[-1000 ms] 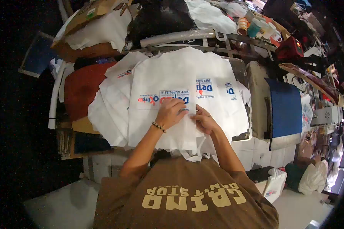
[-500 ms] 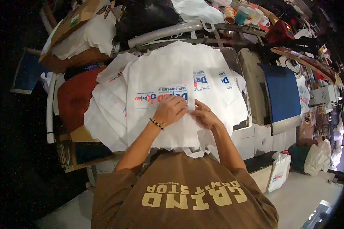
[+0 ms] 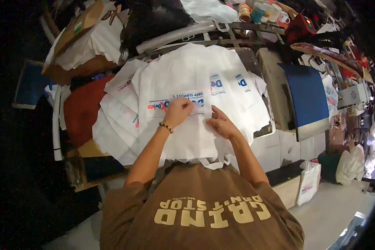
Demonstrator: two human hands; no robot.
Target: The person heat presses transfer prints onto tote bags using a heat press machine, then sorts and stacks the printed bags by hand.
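Note:
A fanned stack of white bags (image 3: 179, 75) with blue and red print lies before me, the lettering upside down from here. My left hand (image 3: 180, 112), a beaded bracelet at its wrist, is over the printed panel of the top bag. Its fingers are curled, and whatever may be in them is hidden. To its right, my right hand (image 3: 221, 123) is at the right edge of that top bag, thumb over the edge and index finger beside it. A white handle loop (image 3: 213, 163) hangs at the near side of the stack, against the brown shirt.
A carton (image 3: 79, 54) with white material stands at the far left, near a red-brown panel (image 3: 83, 108). Behind the stack lies a clear plastic-wrapped roll (image 3: 177, 35). A blue board (image 3: 302, 96) stands to the right, with cups (image 3: 258, 13) at the far right back.
My left hand has moved slightly left and its fingers have curled in, uncovering more of the print. My right hand stays at the bag's edge. The view has shifted a little.

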